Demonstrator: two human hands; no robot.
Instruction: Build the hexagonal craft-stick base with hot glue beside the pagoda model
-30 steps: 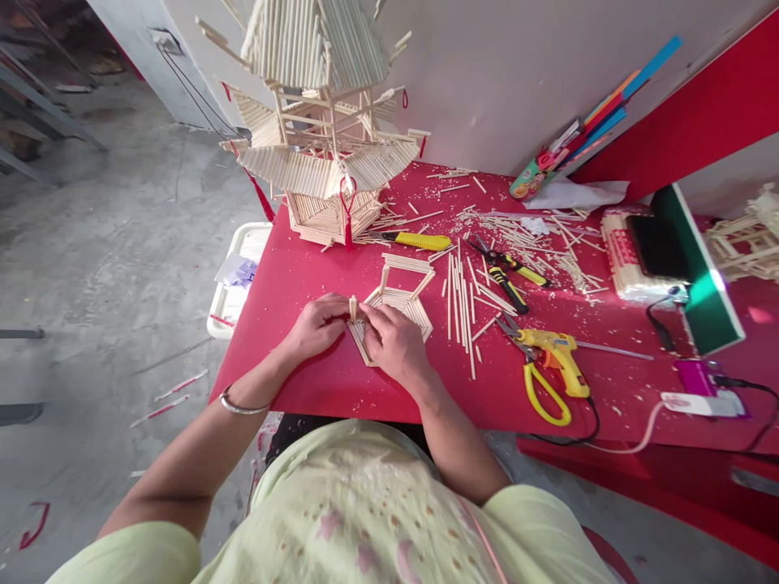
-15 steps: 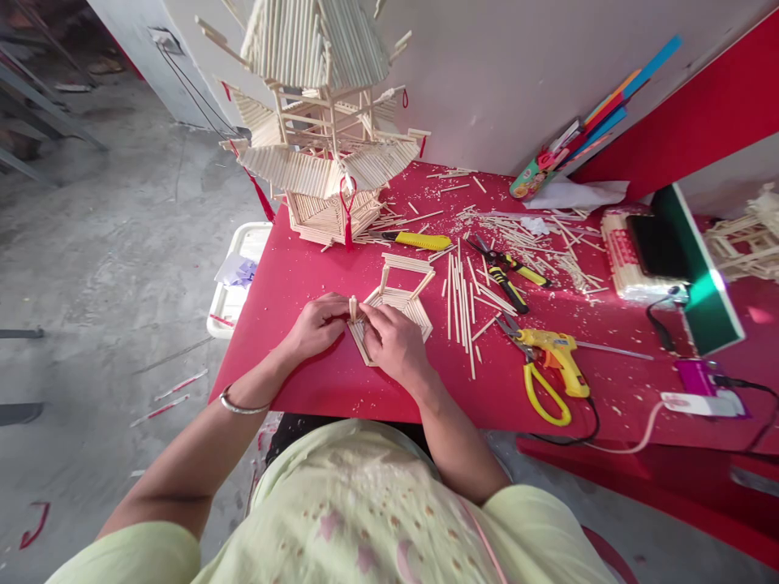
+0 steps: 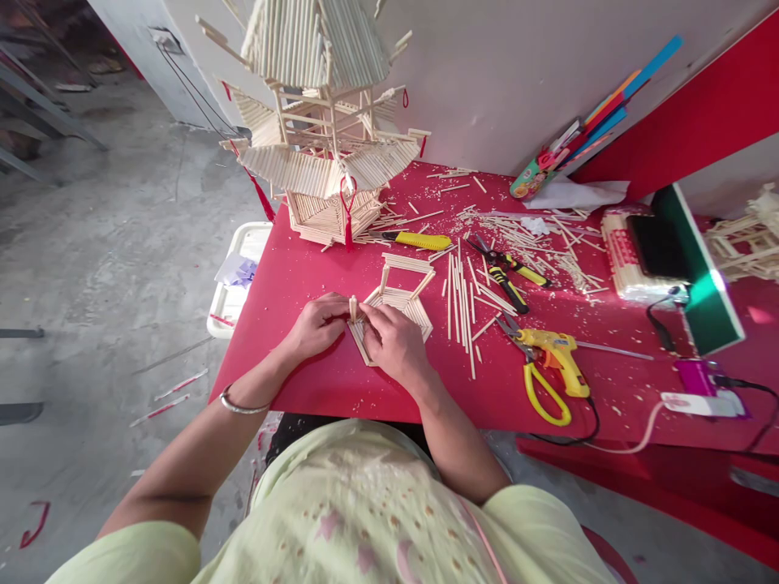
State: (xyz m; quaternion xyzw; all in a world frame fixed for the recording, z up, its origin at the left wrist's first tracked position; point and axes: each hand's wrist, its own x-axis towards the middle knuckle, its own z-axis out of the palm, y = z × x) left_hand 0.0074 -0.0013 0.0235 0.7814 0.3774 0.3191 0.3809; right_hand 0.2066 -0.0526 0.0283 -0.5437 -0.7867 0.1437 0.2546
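Note:
A small hexagonal frame of pale wooden sticks (image 3: 398,298) lies near the table's front edge, with a raised railing on its far side. At its left corner stands a short upright bundle of sticks (image 3: 353,308). My left hand (image 3: 321,323) is closed on this upright from the left, fingertips pinched. From the other side my right hand (image 3: 393,337) pinches at the same upright, its palm over the frame's near right part. The fingers hide some of the joint. Loose sticks (image 3: 461,300) lie just right of the frame.
A tall stick pagoda (image 3: 334,170) with red tassels stands behind. Rightward lie a yellow utility knife (image 3: 419,240), black-yellow pliers (image 3: 508,276), yellow-handled cutters (image 3: 539,397) and a yellow glue gun (image 3: 560,357) with its cord. A white tray (image 3: 219,312) sits beyond the left edge.

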